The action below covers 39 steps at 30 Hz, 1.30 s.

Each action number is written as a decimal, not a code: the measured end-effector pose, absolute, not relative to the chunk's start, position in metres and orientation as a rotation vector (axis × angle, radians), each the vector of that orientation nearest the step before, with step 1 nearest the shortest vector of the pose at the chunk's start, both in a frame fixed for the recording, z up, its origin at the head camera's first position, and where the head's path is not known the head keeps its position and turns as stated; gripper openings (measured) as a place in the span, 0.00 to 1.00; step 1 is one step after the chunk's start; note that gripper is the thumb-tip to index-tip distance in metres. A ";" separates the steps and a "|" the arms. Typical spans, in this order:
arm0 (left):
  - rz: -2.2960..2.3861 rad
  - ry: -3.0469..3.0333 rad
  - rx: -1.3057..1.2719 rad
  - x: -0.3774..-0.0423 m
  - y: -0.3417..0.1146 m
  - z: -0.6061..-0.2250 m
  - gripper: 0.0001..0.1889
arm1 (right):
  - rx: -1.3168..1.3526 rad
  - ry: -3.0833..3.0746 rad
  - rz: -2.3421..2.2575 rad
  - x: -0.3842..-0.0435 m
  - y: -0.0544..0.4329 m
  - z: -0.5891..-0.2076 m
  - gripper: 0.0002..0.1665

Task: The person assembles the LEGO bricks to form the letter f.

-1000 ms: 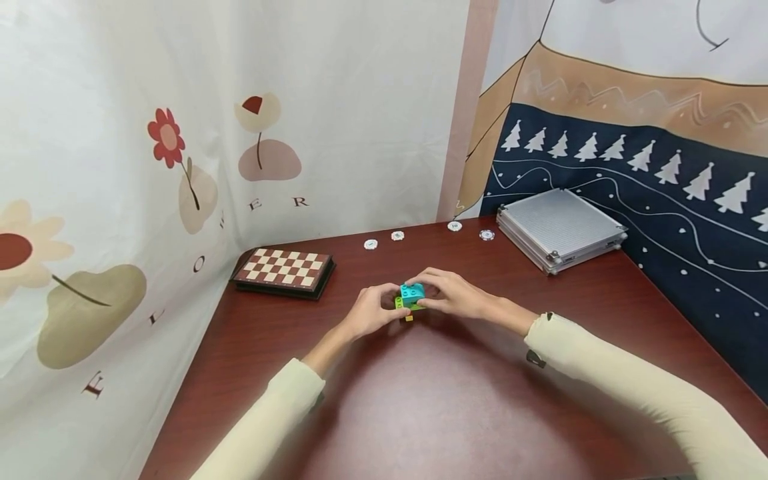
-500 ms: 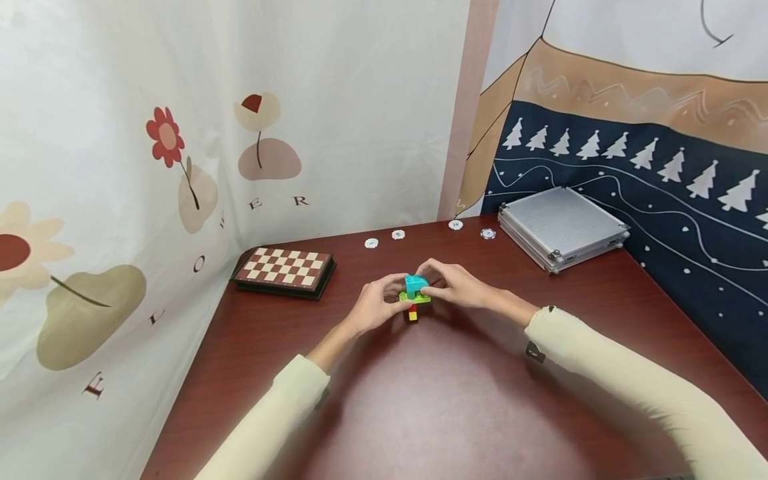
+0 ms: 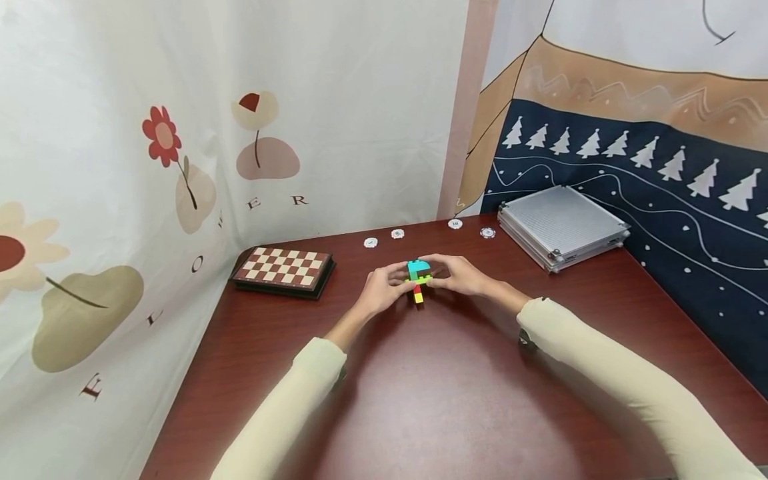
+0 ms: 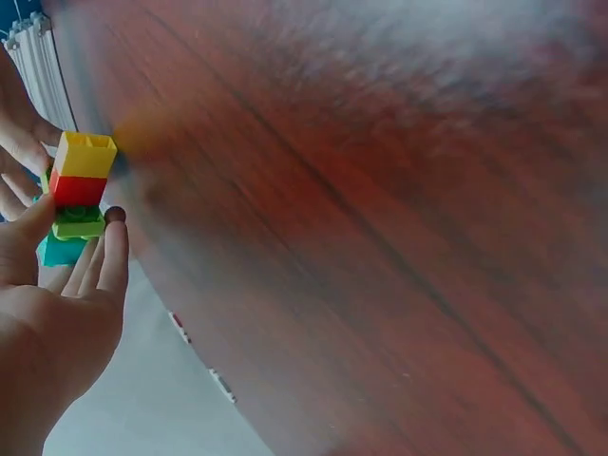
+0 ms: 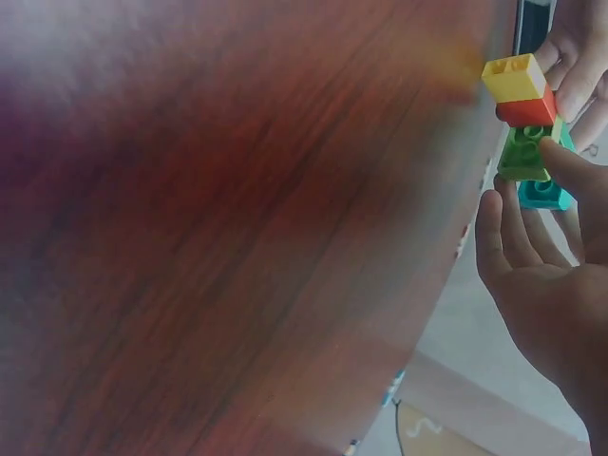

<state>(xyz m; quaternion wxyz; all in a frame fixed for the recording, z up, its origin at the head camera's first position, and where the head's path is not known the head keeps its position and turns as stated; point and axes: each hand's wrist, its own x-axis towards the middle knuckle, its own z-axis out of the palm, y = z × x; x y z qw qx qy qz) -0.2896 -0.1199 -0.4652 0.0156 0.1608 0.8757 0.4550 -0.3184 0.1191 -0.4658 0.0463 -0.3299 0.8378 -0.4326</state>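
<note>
Both hands hold one stack of toy building bricks between them. A cyan brick (image 3: 417, 268) with a curved top sits on a lime-green plate (image 4: 78, 224). Under the plate are a red brick (image 4: 78, 190) and, lowest, a yellow brick (image 3: 419, 299) whose hollow underside faces the wrist cameras. From the left side, my left hand (image 3: 381, 290) grips the stack, its thumb near the green plate. The right hand (image 3: 463, 275) pinches the other side, with its thumb on the green plate in the right wrist view. Fingers hide part of the cyan brick.
A chessboard box (image 3: 285, 270) lies at the left of the dark red table (image 3: 432, 400). Several poker chips (image 3: 455, 224) line the back edge. At the back right stands a silver ridged case (image 3: 563, 223). Printed curtains border the table.
The hands and the stack have moved away from the body and slightly to the right. The stack has tilted, and more of its red and yellow bricks shows.
</note>
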 end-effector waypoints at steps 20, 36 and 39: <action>1.231 2.805 0.484 -0.308 -0.119 -0.468 0.25 | -0.864 2.673 -1.153 -0.334 0.114 -0.474 0.31; 1.183 2.825 0.467 -0.308 -0.117 -0.470 0.21 | -0.829 2.644 -1.162 -0.333 0.112 -0.477 0.31; 1.169 2.834 0.476 -0.309 -0.118 -0.470 0.21 | -0.836 2.639 -1.159 -0.332 0.113 -0.476 0.31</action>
